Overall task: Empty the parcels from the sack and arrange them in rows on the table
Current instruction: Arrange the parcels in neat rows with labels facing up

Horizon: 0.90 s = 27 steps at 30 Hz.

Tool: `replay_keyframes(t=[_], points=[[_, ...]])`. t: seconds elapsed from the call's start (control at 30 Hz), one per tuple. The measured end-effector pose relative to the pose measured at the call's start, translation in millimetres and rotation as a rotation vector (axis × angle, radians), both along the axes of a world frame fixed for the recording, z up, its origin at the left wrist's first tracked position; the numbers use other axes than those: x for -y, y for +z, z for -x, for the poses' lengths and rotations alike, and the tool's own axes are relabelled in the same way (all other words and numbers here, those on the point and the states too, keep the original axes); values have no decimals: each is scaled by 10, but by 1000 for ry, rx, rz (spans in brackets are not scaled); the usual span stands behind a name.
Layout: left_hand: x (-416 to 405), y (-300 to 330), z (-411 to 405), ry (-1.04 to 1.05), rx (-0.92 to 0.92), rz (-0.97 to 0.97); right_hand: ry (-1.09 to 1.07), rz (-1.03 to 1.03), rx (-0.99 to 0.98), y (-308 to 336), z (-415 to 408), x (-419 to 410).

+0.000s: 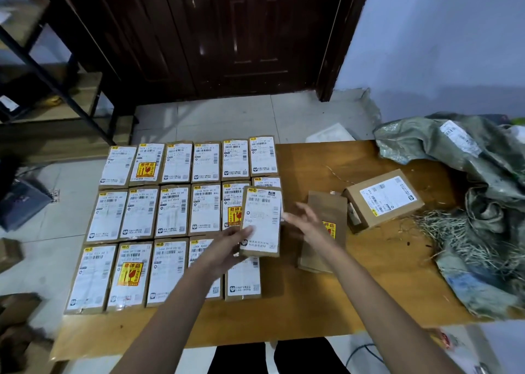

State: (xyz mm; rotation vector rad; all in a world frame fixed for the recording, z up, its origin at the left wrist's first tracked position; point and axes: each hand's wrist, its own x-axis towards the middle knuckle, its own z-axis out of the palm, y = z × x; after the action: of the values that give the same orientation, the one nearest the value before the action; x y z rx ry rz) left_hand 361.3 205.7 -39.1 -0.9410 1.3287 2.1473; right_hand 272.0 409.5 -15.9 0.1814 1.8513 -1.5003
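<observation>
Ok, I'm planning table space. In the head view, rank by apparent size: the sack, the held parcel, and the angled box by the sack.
1. The sack, clearly largest.
2 and 3. The angled box and the held parcel in the left hand look alike; the raised parcel sits nearer the camera, so no ranking.

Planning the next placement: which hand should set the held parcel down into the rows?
Left, probably. The left hand already holds the labelled parcel from below, above the gap at the right end of the rows. The right hand is open beside it, nearer the loose parcels.
</observation>
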Motion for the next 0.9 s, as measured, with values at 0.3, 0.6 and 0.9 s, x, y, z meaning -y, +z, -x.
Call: replay_keyframes(t=[0.3,0.6,0.9], points=[[-458,-78,-246,128,-52,153,-261,108,45,-228,-489,96],[-418,-153,-382,14,-24,427,-286,-45,23,-380,-620,-237],[-525,-211,-391,-35,-90,585,-280,-46,97,-467,-926,-468]])
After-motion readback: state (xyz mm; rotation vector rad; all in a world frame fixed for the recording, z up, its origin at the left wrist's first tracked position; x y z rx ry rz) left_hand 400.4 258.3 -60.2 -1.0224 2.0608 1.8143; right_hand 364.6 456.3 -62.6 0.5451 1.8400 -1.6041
